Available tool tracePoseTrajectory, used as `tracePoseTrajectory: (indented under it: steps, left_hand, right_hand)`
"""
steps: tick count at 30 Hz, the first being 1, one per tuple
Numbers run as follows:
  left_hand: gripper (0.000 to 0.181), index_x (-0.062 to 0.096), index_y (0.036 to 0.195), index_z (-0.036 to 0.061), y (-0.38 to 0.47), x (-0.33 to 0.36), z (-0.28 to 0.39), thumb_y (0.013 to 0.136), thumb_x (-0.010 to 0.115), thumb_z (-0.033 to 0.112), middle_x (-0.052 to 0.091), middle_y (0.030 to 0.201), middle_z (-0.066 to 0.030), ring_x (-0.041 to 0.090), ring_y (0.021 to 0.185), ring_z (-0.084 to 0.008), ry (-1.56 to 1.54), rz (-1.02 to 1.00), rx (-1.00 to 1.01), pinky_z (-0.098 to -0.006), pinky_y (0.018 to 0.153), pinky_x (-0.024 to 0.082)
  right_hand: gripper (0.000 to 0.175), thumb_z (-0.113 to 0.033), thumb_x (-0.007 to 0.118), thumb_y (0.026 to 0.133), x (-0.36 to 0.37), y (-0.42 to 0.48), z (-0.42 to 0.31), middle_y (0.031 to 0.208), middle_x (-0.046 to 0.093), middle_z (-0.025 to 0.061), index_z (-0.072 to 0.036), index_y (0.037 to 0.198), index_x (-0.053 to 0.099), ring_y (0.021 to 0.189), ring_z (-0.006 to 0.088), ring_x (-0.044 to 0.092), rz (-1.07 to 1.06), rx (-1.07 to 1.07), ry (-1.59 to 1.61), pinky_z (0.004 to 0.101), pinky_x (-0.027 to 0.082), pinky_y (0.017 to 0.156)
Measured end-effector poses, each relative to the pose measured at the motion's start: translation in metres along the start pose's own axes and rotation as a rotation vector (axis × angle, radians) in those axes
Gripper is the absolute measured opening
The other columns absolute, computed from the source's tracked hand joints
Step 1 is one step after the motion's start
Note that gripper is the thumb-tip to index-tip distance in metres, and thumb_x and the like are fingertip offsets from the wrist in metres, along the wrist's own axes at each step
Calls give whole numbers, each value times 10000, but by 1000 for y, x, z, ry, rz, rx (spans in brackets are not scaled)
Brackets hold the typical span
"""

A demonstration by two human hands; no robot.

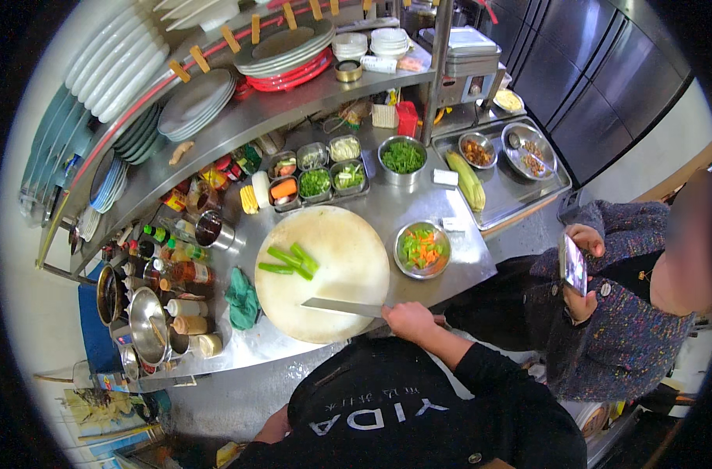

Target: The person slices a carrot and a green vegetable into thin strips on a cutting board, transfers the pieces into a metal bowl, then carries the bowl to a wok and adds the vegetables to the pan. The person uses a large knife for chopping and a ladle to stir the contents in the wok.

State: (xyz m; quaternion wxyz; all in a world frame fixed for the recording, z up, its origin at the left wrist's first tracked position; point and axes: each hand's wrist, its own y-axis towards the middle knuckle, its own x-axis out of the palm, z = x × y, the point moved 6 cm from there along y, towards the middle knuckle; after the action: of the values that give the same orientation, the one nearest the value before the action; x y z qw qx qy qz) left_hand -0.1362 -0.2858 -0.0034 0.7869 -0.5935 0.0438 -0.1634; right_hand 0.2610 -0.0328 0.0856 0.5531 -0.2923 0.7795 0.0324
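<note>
My right hand (411, 321) grips the handle of a cleaver (344, 306), whose blade lies over the near edge of a round cutting board (356, 252). Several cut green vegetable stalks (291, 261) rest on the board's left half, beyond the blade. Only the wrist of my left arm shows at the bottom, beside the dark top; the left hand itself is out of view. Right of the board stands a metal bowl (422, 249) of chopped green and orange vegetables. A crumpled green cloth (242, 299) lies at the board's left.
Small metal tubs of cut vegetables (315, 183) and a pot of leafy greens (402, 161) stand behind the board. Sauce bottles (189, 308) crowd the left. A tray (511, 205) holds corn and bowls. Plates fill the shelf (309, 99). A person (620, 305) with a phone is at right.
</note>
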Motion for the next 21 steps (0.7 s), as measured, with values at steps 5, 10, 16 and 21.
tracePoseTrajectory:
  steps: [5,10,16,21]
  left_hand:
    - [499,580,1360,28,15,0,35,965,641,327,656,1320,-163,624,1201,-296,122,-57,33,-391,1019,488]
    - [464,628,1308,22,37,8,70,943,668,305,688,1272,-172,647,1166,-305,258,-93,82,-398,996,505]
    - [410,697,1188,20,51,32,123,855,728,259,723,1194,-202,686,1087,-348,916,-268,538,-427,944,532]
    - [382,744,975,43,135,-1,82,828,681,390,723,981,-266,695,973,-452,1527,12,212,-508,838,565]
  right_hand:
    - [185,-177,524,938,-1,2,1,830,731,176,-70,1037,638,765,379,738,-45,38,1,515,592,666]
    - [204,-152,521,942,-4,5,4,896,741,182,-51,1072,641,821,380,743,-108,78,-4,510,599,713]
    - [210,-148,534,927,-5,5,3,884,736,190,-60,1084,641,818,388,740,-94,84,-4,520,593,700]
    - [208,-154,543,920,-7,0,0,874,736,184,-68,1074,654,804,389,740,-81,86,57,518,593,684]
